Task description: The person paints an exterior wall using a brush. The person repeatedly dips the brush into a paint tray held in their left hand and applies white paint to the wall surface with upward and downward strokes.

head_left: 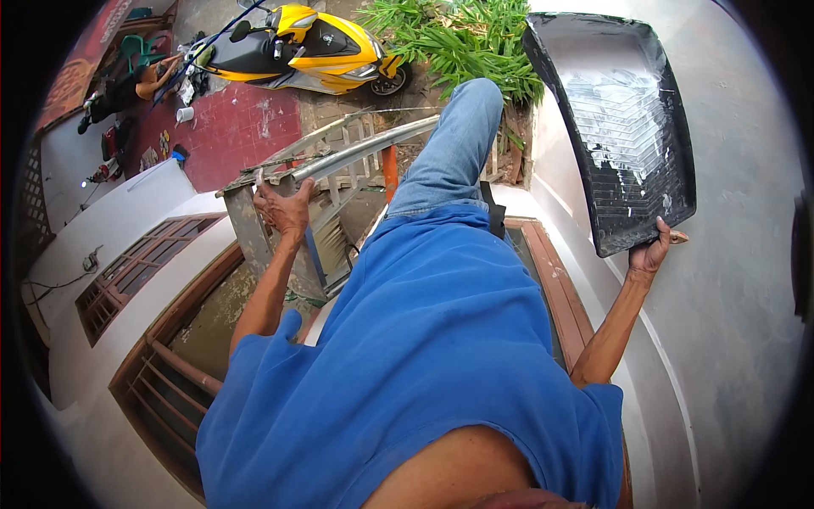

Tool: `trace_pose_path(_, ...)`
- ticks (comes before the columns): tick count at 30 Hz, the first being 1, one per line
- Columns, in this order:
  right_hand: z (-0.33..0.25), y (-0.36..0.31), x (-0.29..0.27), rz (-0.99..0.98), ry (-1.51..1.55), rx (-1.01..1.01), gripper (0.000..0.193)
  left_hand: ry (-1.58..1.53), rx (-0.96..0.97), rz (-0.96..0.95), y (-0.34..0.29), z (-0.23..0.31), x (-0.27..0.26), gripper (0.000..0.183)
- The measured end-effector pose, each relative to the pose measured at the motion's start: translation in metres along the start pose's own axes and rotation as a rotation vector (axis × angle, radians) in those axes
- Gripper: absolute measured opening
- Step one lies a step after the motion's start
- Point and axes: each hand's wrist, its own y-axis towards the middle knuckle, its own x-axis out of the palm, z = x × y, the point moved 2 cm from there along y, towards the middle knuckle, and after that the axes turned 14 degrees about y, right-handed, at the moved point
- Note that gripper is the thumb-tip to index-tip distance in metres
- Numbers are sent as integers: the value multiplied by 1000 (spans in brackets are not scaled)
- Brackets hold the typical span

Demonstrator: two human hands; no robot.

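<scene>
My right hand (pixel 651 252) is closed on the near end of a black paint tray (pixel 604 144), held out to the right by the pale wall. White paint is smeared over the tray's ribbed slope. Beside my fingers sticks out a short orange-brown handle end (pixel 678 237); the rest of that tool is hidden. On the left, my left hand (pixel 284 209) grips the top of a weathered post (pixel 298 259), thumb and fingers bent over its edge. A grey metal rail (pixel 365 146) runs from there toward my raised, jeans-covered leg (pixel 458 144).
A yellow scooter (pixel 314 51) is parked beyond the rail, beside green plants (pixel 458 38). Brown window frames (pixel 153 276) flank me on the left. Farther off, a person (pixel 151 85) is at the edge of red paving (pixel 242 127). The pale wall (pixel 738 212) rises at right.
</scene>
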Motion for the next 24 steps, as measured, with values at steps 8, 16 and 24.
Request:
trace_pose_path(8, 3, -9, 8, 7, -19, -19, 41, 92, 25, 6, -9, 8, -6, 93)
trace_pose_path(16, 5, -13, 21, 0, -85, -22, 43, -25, 43, 8, -24, 15, -9, 92)
trace_pose_path(24, 4, -12, 20, -22, -92, -16, 44, -56, 46, 17, -32, 11, -16, 91)
